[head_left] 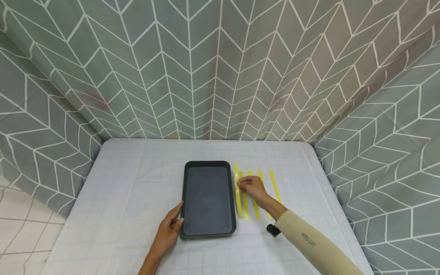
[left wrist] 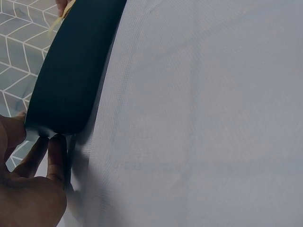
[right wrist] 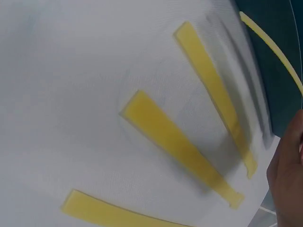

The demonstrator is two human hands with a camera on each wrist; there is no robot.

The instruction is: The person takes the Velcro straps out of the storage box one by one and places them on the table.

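A dark shallow rectangular tray (head_left: 207,200) lies lengthwise on the white-covered table. At its left edge my left hand (head_left: 166,233) touches the rim with fingertips and thumb; the left wrist view shows these fingers (left wrist: 57,153) against the tray's outer side. My right hand (head_left: 252,187) pinches a thin yellow strip (head_left: 238,202) just beyond the tray's right edge. In the right wrist view this strip (right wrist: 272,45) is bent and appears in front of the tray wall. Several similar yellow strips (head_left: 258,212) lie side by side to its right, partly hidden by my right hand and forearm.
White cloth covers the table (head_left: 137,183). Grey curtains (head_left: 206,76) with white zigzag lines close off the back and both sides. A small black object (head_left: 273,230) sits at the right wrist, beside the beige sleeve (head_left: 309,240).
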